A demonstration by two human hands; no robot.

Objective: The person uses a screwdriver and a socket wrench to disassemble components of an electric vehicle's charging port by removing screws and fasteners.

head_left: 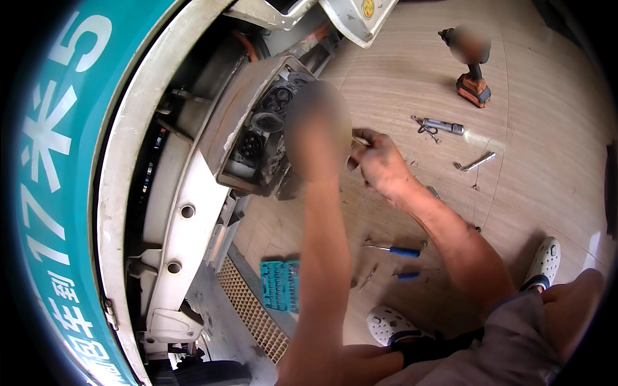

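I look down on a teal panel (55,193) with white lettering curving at left, beside the grimy metal housing (257,122), likely heavy and rigid, best gripped at its rim. My right hand (380,161) pinches a thin tool (360,141); my left hand (317,132) is blurred, grip unreadable.

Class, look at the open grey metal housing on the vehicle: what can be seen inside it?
Inside the open grey metal housing sit round dark connector sockets. Its right side is hidden behind the blurred left hand. The right hand holds a thin tool beside it.
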